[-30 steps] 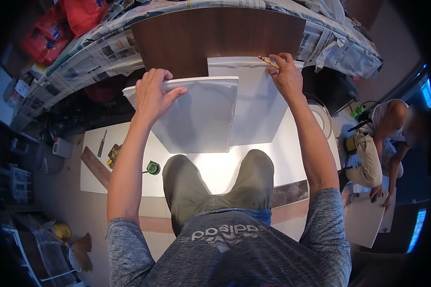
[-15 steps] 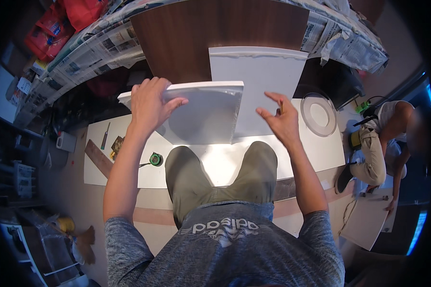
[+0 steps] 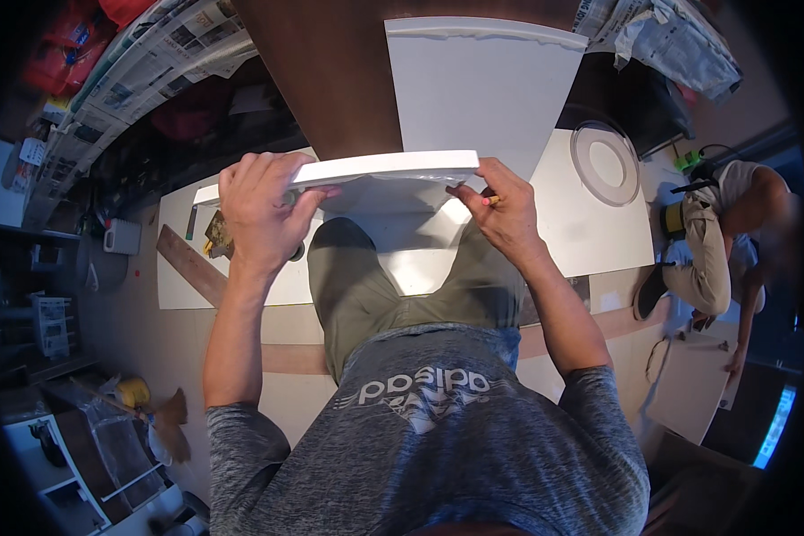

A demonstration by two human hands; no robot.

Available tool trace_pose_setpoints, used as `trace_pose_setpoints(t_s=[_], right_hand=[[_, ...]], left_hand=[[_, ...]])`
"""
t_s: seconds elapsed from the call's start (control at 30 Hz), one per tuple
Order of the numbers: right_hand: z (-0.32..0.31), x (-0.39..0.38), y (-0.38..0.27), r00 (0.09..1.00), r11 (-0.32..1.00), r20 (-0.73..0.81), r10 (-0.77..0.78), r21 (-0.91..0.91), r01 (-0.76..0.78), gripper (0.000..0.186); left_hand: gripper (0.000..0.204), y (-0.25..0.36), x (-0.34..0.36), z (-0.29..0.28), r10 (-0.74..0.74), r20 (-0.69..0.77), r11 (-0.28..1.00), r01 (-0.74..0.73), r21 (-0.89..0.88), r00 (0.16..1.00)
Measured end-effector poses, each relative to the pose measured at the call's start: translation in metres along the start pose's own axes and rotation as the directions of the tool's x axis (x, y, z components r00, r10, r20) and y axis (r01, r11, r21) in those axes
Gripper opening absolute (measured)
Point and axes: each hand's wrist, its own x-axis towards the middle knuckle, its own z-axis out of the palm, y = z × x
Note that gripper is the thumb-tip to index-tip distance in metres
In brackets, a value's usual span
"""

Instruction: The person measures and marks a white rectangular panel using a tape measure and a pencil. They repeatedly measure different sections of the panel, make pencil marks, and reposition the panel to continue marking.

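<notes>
A white panel [image 3: 384,164] is held up over my lap, its long white edge upward and clear plastic film loose along its near face. My left hand [image 3: 263,205] grips its left part, fingers over the top edge and thumb on the near face. My right hand [image 3: 509,210] is closed at the panel's right corner. A thin stick with a yellow end [image 3: 491,201], perhaps a pencil, is tucked in the right fingers. Beyond the panel leans a larger white board [image 3: 482,85], film bunched along its top edge.
Behind stands a dark brown board [image 3: 330,62]. A low white board [image 3: 590,241] carries a clear ring [image 3: 606,165] on the right and a brown strip [image 3: 188,263] on the left. Newspaper [image 3: 174,67] covers the far surface. At right, another person [image 3: 710,241] crouches beside a pale board [image 3: 692,380].
My right hand has come in from the open air to the panel's right corner. The panel has tilted, so its white edge shows more broadly. My view has dipped slightly.
</notes>
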Motion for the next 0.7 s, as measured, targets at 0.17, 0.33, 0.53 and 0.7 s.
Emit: trace_pose_setpoints(t_s=[0.17,0.33,0.53,0.7], right_hand=[[-0.023,-0.012,0.004,0.998,0.992,-0.059,0.038,-0.115,-0.045,0.034],[-0.059,-0.014,0.014,0.988,0.980,-0.140,0.064,-0.180,-0.089,0.022],[-0.106,-0.010,0.025,0.973,0.978,-0.194,0.127,-0.141,-0.156,0.019],[-0.142,-0.022,0.037,0.960,0.930,-0.212,0.180,-0.281,-0.237,0.020]], left_hand=[[0.041,0.021,0.012,0.012,0.056,-0.047,0.998,-0.057,-0.010,0.997],[0.042,0.047,0.033,0.032,0.060,-0.101,0.997,-0.064,-0.039,0.993],[0.038,0.083,0.056,0.063,0.052,-0.176,0.995,-0.066,-0.077,0.983],[0.041,0.111,0.070,0.089,0.060,-0.190,0.991,-0.082,-0.107,0.980]])
